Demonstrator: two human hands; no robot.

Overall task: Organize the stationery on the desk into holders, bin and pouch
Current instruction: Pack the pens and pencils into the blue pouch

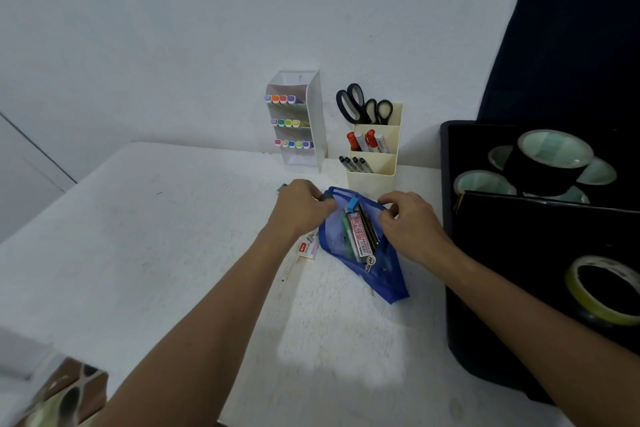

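A blue mesh pouch (384, 270) lies open on the white desk (173, 236), with a pink patterned ruler or case, pens and a light blue item showing in its mouth. My left hand (301, 208) pinches the pouch's left rim, with a small dark item at its fingertips. My right hand (405, 222) pinches the right rim, spreading the opening. A small staple box (308, 248) lies just left of the pouch, partly under my left wrist.
A clear tiered holder (304, 135) with coloured highlighters stands by the wall. A cream holder (375, 156) has scissors, markers and pens. At the right, a black bin (446, 218) contains tape rolls. A small green item (282, 188) peeks out behind my left hand.
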